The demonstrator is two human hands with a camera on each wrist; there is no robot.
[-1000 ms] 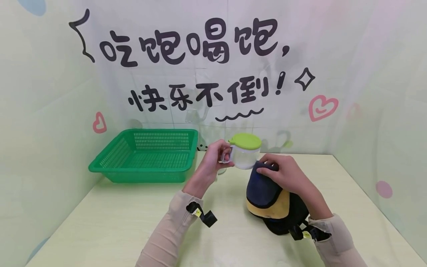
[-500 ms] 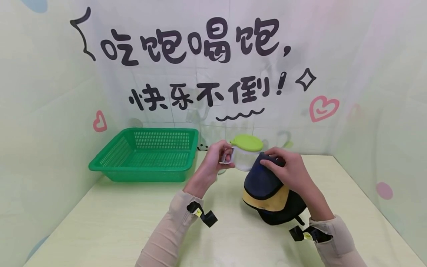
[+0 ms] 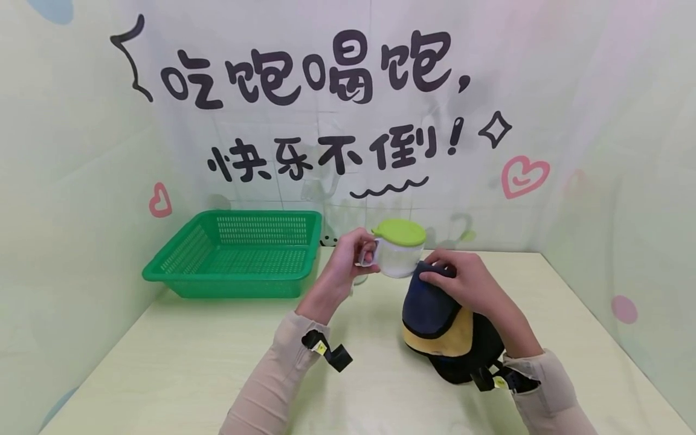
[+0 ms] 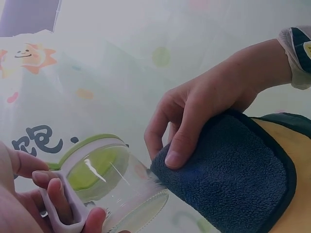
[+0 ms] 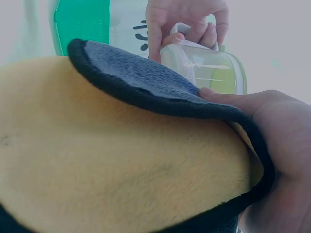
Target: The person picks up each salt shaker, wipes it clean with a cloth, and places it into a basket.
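Close to the far edge of the table (image 3: pixel 217 362), a little right of its middle, is the clear jar (image 3: pixel 397 261) with a green lid (image 3: pixel 401 233). The left hand (image 3: pixel 350 257) grips it, fingers (image 4: pixel 58 196) hooked through and around its pale handle (image 4: pixel 75 201); I cannot tell whether the base meets the table. Beside it, the right hand (image 3: pixel 467 281) pinches the upper edge of the cloth (image 3: pixel 429 305), navy on one face, yellow on another, black along the border, with the thumb (image 4: pixel 183 141) pressed on the navy side. That pinched edge is right by the jar's lower wall, though whether they touch is hard to tell. The rest of the cloth hangs in folds toward the table's near edge. At the table's far left corner stands the green basket (image 3: pixel 234 289), its sides full of small holes. Beyond the far edge hangs a pale curtain (image 3: pixel 244 24) with dark lettering (image 3: pixel 340 160)
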